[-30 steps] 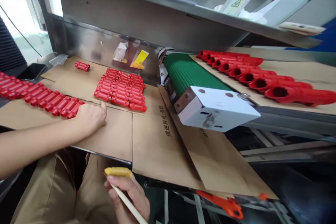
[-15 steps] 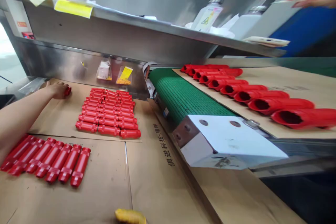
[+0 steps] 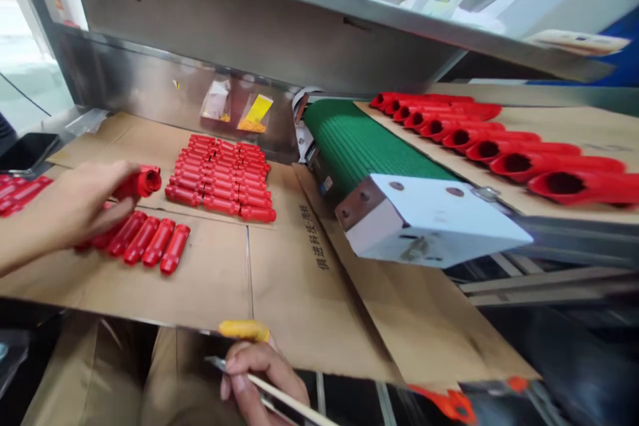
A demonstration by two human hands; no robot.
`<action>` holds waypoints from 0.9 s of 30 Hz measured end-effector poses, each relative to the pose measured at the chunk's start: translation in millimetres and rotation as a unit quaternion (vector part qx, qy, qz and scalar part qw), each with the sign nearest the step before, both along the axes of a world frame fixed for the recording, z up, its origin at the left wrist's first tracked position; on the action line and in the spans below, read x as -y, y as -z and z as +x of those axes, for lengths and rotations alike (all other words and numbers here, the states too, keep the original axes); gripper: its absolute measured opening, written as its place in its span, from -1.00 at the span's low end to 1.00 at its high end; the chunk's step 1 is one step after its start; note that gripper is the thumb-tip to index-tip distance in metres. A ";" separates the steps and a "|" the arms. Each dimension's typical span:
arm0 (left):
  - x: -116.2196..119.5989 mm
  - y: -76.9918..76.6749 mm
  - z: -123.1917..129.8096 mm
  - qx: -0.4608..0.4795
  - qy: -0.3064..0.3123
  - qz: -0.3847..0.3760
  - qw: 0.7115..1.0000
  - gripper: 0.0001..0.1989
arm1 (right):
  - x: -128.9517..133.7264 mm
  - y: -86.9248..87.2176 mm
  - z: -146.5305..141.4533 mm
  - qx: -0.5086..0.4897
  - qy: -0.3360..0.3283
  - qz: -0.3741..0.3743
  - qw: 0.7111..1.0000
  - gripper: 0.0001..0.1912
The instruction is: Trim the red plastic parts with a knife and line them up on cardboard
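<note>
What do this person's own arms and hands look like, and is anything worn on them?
The left forearm is bare as far as it shows, with no sleeve. The left hand has no glove. The right hand wears a yellow cover on one finger; its forearm is out of view.

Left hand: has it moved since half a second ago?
Yes: the left hand has come away from the steel back panel toward the cardboard's near edge, holding a red tube.

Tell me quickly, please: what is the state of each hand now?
Left hand: closed, holding a red, hollow, plastic-looking tube.
Right hand: closed, holding a slim, pale-handled tool with a grey tip.
</note>
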State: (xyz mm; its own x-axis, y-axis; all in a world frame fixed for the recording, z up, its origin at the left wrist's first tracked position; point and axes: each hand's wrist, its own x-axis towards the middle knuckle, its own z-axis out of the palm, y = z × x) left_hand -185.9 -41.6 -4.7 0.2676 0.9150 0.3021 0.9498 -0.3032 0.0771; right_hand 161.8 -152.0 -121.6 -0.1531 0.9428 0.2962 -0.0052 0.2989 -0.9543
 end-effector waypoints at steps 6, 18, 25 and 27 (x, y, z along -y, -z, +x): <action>174.9 62.1 80.8 0.434 0.001 -0.211 0.876 -0.65 | 16.2 -27.5 -19.8 0.064 -0.111 -0.121 0.984 -0.75; 241.9 104.8 131.3 0.755 -0.293 -0.215 0.546 -0.56 | 58.0 13.8 -35.9 0.029 -0.173 -0.280 0.944 -0.53; 241.0 110.5 135.1 0.790 -0.287 -0.148 0.521 -0.67 | 64.7 20.5 -31.1 0.129 -0.113 -0.189 0.967 -0.54; 241.3 114.0 134.4 0.786 -0.267 -0.109 0.547 -0.69 | 67.0 20.4 -31.7 0.149 -0.082 -0.155 0.973 -0.63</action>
